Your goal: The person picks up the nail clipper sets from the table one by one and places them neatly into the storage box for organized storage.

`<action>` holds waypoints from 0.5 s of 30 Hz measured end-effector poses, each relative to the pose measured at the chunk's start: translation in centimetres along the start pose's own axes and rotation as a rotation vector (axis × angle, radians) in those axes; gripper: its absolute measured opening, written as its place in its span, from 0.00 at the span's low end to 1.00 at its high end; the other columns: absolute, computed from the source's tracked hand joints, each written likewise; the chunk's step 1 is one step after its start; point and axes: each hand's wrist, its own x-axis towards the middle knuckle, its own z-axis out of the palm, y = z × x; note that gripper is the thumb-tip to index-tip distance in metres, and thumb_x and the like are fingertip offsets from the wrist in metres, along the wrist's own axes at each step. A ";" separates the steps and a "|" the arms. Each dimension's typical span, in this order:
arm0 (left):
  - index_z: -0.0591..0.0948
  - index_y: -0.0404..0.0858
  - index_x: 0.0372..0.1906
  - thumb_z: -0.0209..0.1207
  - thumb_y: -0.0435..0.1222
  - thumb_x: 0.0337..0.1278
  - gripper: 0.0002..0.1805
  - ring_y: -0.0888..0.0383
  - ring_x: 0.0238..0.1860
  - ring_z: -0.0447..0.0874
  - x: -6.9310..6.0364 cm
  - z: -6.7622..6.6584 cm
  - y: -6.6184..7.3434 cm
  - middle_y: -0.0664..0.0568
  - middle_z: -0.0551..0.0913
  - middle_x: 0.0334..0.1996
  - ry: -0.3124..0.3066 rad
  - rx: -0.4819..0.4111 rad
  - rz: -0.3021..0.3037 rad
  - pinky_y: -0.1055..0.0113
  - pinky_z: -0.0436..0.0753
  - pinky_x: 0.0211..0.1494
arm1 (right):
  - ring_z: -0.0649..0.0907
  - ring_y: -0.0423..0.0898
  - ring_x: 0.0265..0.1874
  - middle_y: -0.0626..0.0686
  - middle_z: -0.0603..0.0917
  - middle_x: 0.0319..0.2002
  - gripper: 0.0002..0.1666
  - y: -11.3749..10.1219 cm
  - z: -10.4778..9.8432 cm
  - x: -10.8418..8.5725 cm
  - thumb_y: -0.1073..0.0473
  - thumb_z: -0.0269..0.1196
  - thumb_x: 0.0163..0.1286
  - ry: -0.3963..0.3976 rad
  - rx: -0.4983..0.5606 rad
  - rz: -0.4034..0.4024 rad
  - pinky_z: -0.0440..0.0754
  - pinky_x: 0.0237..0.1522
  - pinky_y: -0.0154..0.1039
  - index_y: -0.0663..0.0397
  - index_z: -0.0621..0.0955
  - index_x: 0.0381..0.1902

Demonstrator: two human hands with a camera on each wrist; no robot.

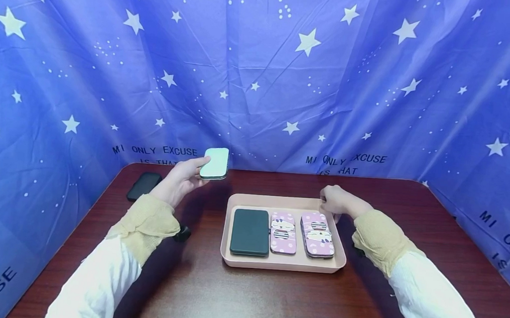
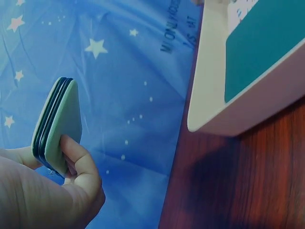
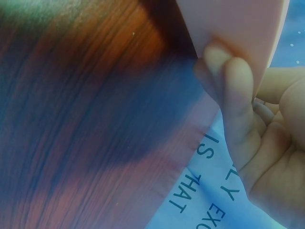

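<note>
My left hand (image 1: 183, 177) holds up a small pale green case (image 1: 215, 163) above the far left of the table. In the left wrist view, thumb and fingers pinch the lower end of this case (image 2: 66, 124), whose edge has dark bands. A pale pink tray (image 1: 280, 266) stands in the middle of the table. My right hand (image 1: 343, 202) grips its far right corner; in the right wrist view, curled fingers (image 3: 238, 81) press the outside of the wall. Inside the tray lie a dark green case (image 1: 250, 232) and two pink cat-patterned cases (image 1: 282, 241) (image 1: 319, 241).
A black case (image 1: 144, 186) lies at the table's far left, partly behind my left forearm. The dark reddish wooden table (image 1: 271, 300) ends at a blue curtain (image 1: 262, 69) with stars and lettering. Small black devices sit under both wrists.
</note>
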 end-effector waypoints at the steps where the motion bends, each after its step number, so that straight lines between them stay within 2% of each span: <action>1: 0.68 0.32 0.54 0.53 0.32 0.65 0.15 0.62 0.26 0.81 -0.2 0.2 -0.1 0.51 0.81 0.23 -0.002 -0.001 -0.003 0.69 0.80 0.31 | 0.80 0.43 0.08 0.56 0.75 0.19 0.07 0.0 0.0 0.0 0.72 0.54 0.57 0.001 0.001 -0.001 0.81 0.15 0.39 0.60 0.70 0.21; 11: 0.71 0.33 0.43 0.53 0.32 0.65 0.07 0.62 0.26 0.81 -1.6 2.0 -0.9 0.51 0.81 0.23 -0.061 0.048 0.015 0.69 0.80 0.31 | 0.80 0.43 0.07 0.56 0.75 0.19 0.07 0.2 -0.1 0.0 0.72 0.54 0.57 0.003 0.001 -0.012 0.81 0.14 0.39 0.61 0.70 0.21; 15: 0.69 0.30 0.54 0.53 0.33 0.65 0.16 0.61 0.28 0.81 -2.0 2.8 -1.2 0.50 0.81 0.26 -0.071 0.072 0.010 0.69 0.80 0.33 | 0.79 0.43 0.07 0.56 0.75 0.19 0.07 0.2 -0.1 -0.1 0.71 0.54 0.57 0.004 -0.001 -0.007 0.81 0.14 0.38 0.60 0.70 0.21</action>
